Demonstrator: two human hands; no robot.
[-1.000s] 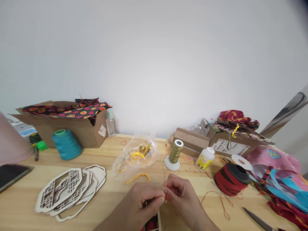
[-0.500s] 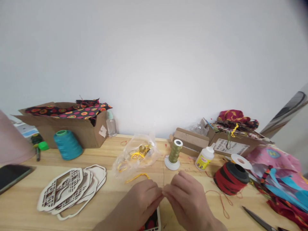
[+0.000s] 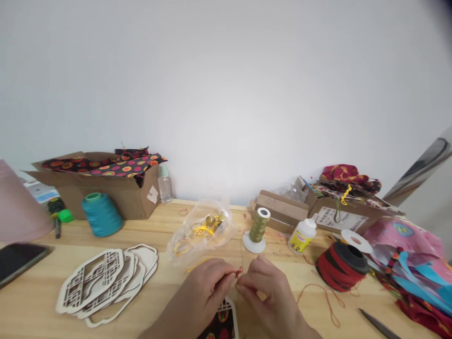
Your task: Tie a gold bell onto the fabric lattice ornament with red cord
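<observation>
My left hand (image 3: 208,287) and my right hand (image 3: 264,287) meet low in the middle of the wooden table (image 3: 165,226). Both pinch a thin red cord (image 3: 239,272) whose small loop sticks up between the fingertips. Under my left hand lies a white-framed piece with dark patterned fabric (image 3: 222,320), partly hidden. A spool of olive-gold thread (image 3: 257,228) stands just beyond my hands. A clear bag of gold and yellow trimmings (image 3: 203,228) lies beside it.
White lattice cutouts (image 3: 106,278) lie at left, with a teal thread cone (image 3: 100,214), a phone (image 3: 19,259) and a fabric-filled carton (image 3: 102,181). At right are a glue bottle (image 3: 302,235), a red ribbon roll (image 3: 341,263), scissors (image 3: 379,325), loose red cord (image 3: 326,299) and colourful cloth (image 3: 413,263).
My hands have shifted slightly away from me and the red cord's loop now shows above the fingertips. The fabric piece under my left hand shows more.
</observation>
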